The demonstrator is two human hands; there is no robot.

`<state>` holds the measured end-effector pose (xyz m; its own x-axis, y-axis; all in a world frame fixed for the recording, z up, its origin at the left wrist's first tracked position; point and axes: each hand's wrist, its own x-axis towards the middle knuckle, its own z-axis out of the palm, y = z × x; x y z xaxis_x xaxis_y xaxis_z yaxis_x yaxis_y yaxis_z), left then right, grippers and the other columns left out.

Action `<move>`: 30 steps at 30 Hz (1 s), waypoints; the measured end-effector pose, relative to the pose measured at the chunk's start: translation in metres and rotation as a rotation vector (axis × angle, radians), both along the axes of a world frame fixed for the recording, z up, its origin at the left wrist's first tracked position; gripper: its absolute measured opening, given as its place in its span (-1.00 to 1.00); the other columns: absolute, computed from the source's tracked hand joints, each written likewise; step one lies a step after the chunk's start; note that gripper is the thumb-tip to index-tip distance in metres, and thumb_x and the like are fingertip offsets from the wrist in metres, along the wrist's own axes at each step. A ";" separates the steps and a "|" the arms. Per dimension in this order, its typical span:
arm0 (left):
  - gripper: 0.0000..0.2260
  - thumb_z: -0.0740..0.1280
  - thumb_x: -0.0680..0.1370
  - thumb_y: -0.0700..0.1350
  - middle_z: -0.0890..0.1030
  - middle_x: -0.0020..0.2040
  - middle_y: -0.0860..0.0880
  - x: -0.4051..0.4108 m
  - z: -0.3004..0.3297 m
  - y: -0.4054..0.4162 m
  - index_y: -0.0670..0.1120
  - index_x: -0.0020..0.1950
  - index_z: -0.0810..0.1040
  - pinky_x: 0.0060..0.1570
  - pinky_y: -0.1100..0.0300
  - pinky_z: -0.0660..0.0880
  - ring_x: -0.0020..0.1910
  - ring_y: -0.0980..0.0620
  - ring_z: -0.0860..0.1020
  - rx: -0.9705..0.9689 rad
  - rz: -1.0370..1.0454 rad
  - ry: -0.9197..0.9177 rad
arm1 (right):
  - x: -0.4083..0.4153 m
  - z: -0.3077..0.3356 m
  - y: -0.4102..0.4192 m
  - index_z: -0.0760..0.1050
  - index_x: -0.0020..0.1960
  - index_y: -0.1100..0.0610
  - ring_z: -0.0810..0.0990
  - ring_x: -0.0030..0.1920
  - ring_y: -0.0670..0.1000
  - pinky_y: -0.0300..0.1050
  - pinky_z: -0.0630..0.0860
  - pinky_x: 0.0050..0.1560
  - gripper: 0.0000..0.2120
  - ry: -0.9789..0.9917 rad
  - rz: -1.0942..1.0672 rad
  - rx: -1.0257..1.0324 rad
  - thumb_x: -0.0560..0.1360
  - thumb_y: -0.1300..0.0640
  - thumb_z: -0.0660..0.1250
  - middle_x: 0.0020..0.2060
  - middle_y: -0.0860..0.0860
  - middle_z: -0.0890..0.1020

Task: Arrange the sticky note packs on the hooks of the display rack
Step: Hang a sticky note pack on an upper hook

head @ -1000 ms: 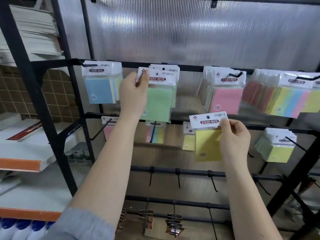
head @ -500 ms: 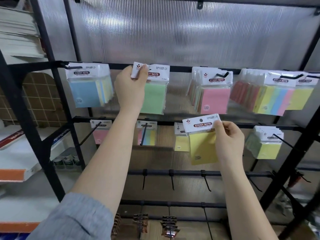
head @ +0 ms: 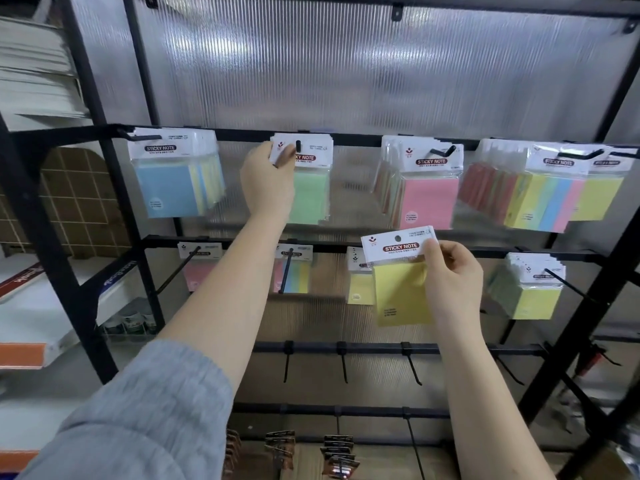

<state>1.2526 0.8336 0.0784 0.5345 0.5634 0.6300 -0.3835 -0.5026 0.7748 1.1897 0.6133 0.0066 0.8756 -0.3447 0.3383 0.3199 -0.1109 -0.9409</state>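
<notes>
While the black display rack (head: 346,135) fills the view with its horizontal bars and ribbed translucent back panel, everything else sits in relation to it. To its left stands a shelf unit (head: 31,306) carrying white boxes with orange edges.

On the rack's top bar hang four groups of packs: a blue-fronted pack (head: 175,174) at the left end, green packs (head: 310,181) next, pink packs (head: 424,188) right of those, and multicoloured packs (head: 547,188) at the right end. On the bar below hang a small pink pack (head: 199,268), a striped pack (head: 294,270), a small yellow pack (head: 358,282) and, at the right end, a thick bunch of yellow-green packs (head: 526,289). The two lower bars carry bare hooks (head: 343,365), and dark clips (head: 339,455) hang at the rack's foot.

The left hand (head: 268,181), arm in a grey sleeve (head: 138,420), reaches to the top bar; its grip pinches the white header card of the front green pack, which sits on the hook (head: 298,147) poking through its hole.

The right hand (head: 453,282) is in front of the second bar, its grip pinching the right end of the header of a yellow sticky note pack (head: 398,282). This pack is off any hook, tilted slightly, overlapping the small yellow pack behind it.
</notes>
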 end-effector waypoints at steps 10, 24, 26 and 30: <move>-0.72 0.38 0.49 0.02 0.47 0.00 0.04 -0.018 -0.028 -0.003 -0.06 0.11 0.44 -0.02 0.14 0.46 -0.02 0.03 0.49 -0.011 0.168 0.059 | -0.003 -0.003 -0.002 0.53 -0.10 0.15 0.46 -0.27 -0.15 -0.26 0.36 -0.25 -0.81 0.002 -0.018 0.024 0.58 0.06 0.24 -0.26 -0.10 0.58; -0.78 0.08 0.63 -0.06 0.60 -0.10 0.01 -0.060 -0.080 -0.035 0.00 0.00 0.51 -0.14 0.03 0.54 -0.18 -0.03 0.55 0.402 -0.173 0.534 | -0.030 -0.016 -0.059 0.52 -0.18 0.10 0.38 -0.32 -0.12 -0.22 0.29 -0.29 -0.78 0.041 -0.194 0.130 0.57 0.01 0.27 -0.35 -0.10 0.48; -0.77 0.04 0.64 -0.06 0.58 -0.02 0.04 -0.054 -0.078 -0.050 0.02 0.04 0.49 -0.15 0.04 0.52 -0.19 0.00 0.52 0.446 -0.199 0.555 | -0.030 -0.015 -0.076 0.51 -0.17 0.10 0.39 -0.34 -0.13 -0.24 0.31 -0.31 -0.79 0.033 -0.232 0.166 0.58 0.02 0.26 -0.33 -0.09 0.49; -0.74 0.04 0.65 -0.10 0.55 0.12 0.01 -0.042 -0.077 -0.091 -0.04 0.16 0.51 -0.14 0.17 0.36 -0.08 0.07 0.45 0.531 -0.241 0.562 | -0.026 -0.013 -0.115 0.51 -0.12 0.13 0.40 -0.47 -0.31 -0.45 0.29 -0.48 -0.80 -0.008 -0.304 0.172 0.59 0.04 0.24 -0.29 -0.10 0.51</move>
<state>1.2110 0.7427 0.0011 0.9195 0.0933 0.3818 -0.1524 -0.8108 0.5652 1.1637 0.4985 -0.0063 0.7216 -0.6420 0.2589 0.3037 -0.0424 -0.9518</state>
